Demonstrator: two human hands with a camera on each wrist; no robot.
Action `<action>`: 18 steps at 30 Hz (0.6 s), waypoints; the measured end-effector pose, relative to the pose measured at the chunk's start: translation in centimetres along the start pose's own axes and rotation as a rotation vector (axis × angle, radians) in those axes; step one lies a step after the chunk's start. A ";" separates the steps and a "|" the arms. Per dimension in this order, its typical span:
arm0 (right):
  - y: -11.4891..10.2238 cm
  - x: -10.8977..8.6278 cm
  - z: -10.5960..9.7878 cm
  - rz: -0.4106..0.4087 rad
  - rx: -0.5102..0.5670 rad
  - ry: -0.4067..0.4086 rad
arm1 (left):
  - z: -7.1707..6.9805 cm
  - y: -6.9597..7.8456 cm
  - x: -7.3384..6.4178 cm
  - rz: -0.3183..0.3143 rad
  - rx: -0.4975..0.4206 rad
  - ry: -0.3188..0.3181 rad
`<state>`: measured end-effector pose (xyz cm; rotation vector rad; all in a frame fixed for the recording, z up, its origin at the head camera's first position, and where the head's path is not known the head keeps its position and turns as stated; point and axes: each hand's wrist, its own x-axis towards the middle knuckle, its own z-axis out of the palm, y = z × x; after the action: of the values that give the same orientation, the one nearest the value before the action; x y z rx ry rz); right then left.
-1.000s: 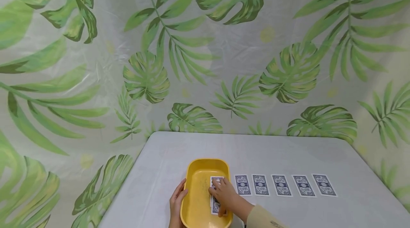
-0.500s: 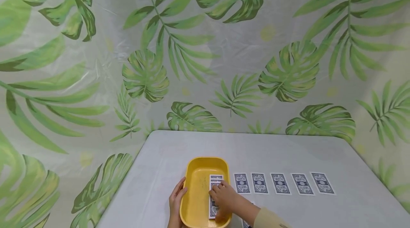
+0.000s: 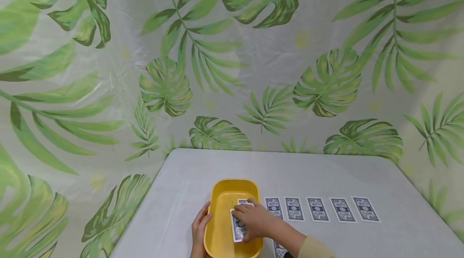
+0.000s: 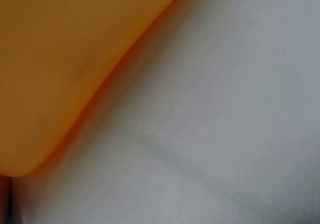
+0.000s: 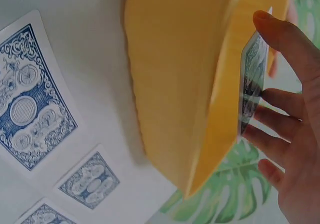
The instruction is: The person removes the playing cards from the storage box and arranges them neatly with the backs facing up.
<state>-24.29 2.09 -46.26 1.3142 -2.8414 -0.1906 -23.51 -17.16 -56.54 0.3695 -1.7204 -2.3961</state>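
A yellow plastic tray (image 3: 220, 213) sits near the table's front edge. My left hand (image 3: 199, 226) grips its left side, with the thumb at the rim. Over the tray, my right hand (image 3: 255, 219) pinches a blue-backed playing card (image 3: 236, 229) between thumb and fingers. In the right wrist view this card (image 5: 254, 68) is seen nearly edge-on, raised past the tray wall (image 5: 172, 63). Another blue-backed card (image 3: 243, 201) lies in the tray, mostly hidden under the held card and the right hand. The left wrist view shows just the tray's outer wall (image 4: 65, 58) and white cloth.
Several face-down cards lie in a row to the tray's right, from the nearest card (image 3: 273, 206) to the farthest card (image 3: 366, 209). One more card (image 3: 279, 249) is partly under the right forearm. A leaf-print backdrop (image 3: 268, 69) stands behind the white table (image 3: 311, 173).
My right hand has drawn a card toward the left and tilted it away from the others in the tray. The left hand and the tray have stayed in place.
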 end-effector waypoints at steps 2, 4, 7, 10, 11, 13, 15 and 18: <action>0.2 -0.4 -0.6 0.006 0.014 0.006 | 0.0 0.0 -0.1 0.008 -0.011 -0.003; 0.6 -0.8 -1.1 0.014 0.031 0.011 | 0.0 0.1 -0.1 0.009 -0.016 -0.005; 1.3 -1.6 -1.6 0.029 0.082 0.028 | 0.0 0.1 -0.1 -0.002 -0.027 -0.008; 2.1 -2.4 -1.8 0.046 0.101 0.064 | -0.1 0.1 -0.1 -0.019 -0.033 -0.008; 2.4 -2.8 -1.8 0.053 0.102 0.073 | -0.1 0.1 -0.1 -0.022 -0.032 -0.006; 3.0 -3.4 -1.6 0.068 0.095 0.093 | -0.1 0.1 -0.1 -0.030 -0.027 -0.002; 3.7 -4.1 -1.4 0.086 0.109 0.107 | -0.1 0.0 -0.1 -0.032 -0.018 -0.002; 4.6 -5.2 -1.0 0.110 0.135 0.131 | 0.0 0.0 -0.1 -0.034 -0.011 -0.005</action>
<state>-24.30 8.89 -44.53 1.1387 -2.8469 0.0858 -23.37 -17.14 -56.54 0.3945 -1.7166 -2.4311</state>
